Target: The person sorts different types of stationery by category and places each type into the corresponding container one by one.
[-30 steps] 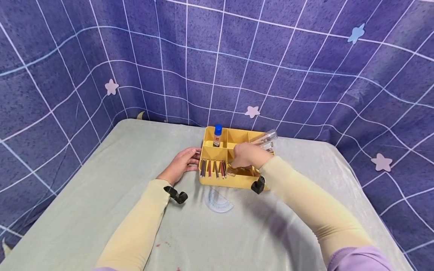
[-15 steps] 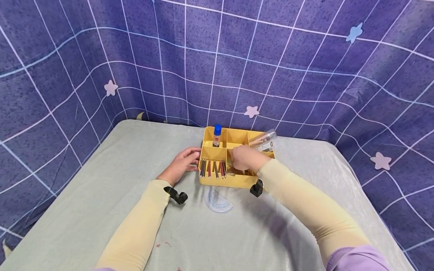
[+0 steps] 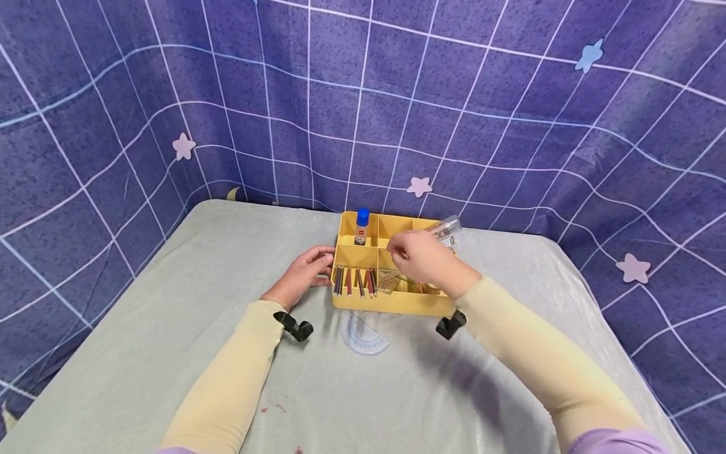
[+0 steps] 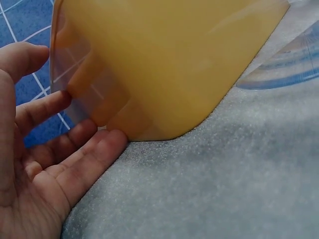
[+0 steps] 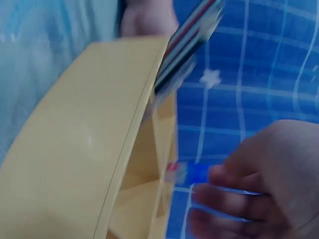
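Observation:
A yellow divided organizer box (image 3: 399, 304) stands on the cloth-covered table. My left hand (image 3: 302, 272) rests its fingertips on the box's left side, fingers spread and slightly bent in the left wrist view. Over the right half of the box is my right hand (image 3: 426, 257), its fingers loosely curled with nothing seen held. Several dark and red pencils (image 3: 358, 282) lean in the front left compartment. Beside them, a clear flat plastic piece (image 3: 388, 282) slants in the front middle compartment. A blue-capped glue stick (image 3: 362, 228) stands upright in the back left one.
A clear protractor (image 3: 365, 335) lies flat on the table (image 3: 329, 391) just in front of the box. A clear plastic case (image 3: 446, 226) sticks out at the back right. Purple gridded cloth (image 3: 317, 113) hangs close behind the box.
My right hand has risen out of the front middle compartment and moved slightly right, leaving the clear flat piece there in sight. My left hand has stayed at the box's side.

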Demonstrator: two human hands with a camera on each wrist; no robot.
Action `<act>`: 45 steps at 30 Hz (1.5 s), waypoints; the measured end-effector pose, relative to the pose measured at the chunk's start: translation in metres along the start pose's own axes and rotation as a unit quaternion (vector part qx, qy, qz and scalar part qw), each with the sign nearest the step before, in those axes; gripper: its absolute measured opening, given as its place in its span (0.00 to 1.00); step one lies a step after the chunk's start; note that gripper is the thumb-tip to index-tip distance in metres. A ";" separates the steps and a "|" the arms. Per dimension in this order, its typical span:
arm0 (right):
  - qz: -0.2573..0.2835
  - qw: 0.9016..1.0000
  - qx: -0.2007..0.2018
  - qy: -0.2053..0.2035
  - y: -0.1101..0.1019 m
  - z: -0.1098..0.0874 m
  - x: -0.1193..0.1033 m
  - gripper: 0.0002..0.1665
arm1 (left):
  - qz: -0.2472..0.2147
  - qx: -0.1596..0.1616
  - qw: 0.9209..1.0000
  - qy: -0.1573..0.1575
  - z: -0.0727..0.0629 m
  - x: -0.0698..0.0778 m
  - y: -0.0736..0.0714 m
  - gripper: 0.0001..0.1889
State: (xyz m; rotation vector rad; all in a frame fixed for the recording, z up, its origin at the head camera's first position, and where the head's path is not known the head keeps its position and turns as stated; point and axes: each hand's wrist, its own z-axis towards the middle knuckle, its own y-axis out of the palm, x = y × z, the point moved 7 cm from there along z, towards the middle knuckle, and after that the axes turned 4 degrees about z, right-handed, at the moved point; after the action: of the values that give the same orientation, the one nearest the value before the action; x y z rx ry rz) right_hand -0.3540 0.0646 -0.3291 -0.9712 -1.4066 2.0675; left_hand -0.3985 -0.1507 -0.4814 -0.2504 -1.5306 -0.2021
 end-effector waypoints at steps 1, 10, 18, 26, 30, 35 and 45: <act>0.009 0.999 0.034 -0.023 -0.008 -0.006 -0.007 0.08 | 0.003 -0.001 1.000 0.003 0.000 0.001 0.000 0.22; 0.003 0.935 0.041 -0.352 0.010 -0.076 -0.079 0.05 | 0.015 0.005 1.000 0.008 0.001 0.006 -0.005 0.22; -0.107 0.945 -0.073 -0.300 0.088 -0.078 -0.088 0.09 | 0.014 0.011 1.000 0.013 0.001 0.002 -0.007 0.23; -0.167 0.963 -0.062 -0.200 0.120 -0.064 -0.078 0.15 | 0.017 0.010 1.000 0.013 0.000 -0.001 -0.002 0.24; -0.165 0.967 -0.063 -0.183 0.121 -0.058 -0.078 0.17 | 0.018 0.008 1.000 0.015 0.001 -0.001 0.000 0.24; -0.155 0.974 -0.092 -0.138 0.121 -0.052 -0.076 0.24 | 0.013 0.006 1.000 0.015 0.002 0.001 0.002 0.24; -0.067 0.978 -0.195 -0.040 0.134 -0.048 -0.067 0.34 | 0.014 0.011 1.000 0.013 0.000 0.001 0.003 0.23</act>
State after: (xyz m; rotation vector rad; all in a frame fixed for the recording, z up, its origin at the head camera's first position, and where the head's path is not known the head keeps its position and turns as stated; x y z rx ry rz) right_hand -0.2716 -0.0036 -0.4448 -0.9144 -1.9127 1.7858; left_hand -0.3979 -0.1473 -0.4807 -0.2513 -1.5026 -0.1655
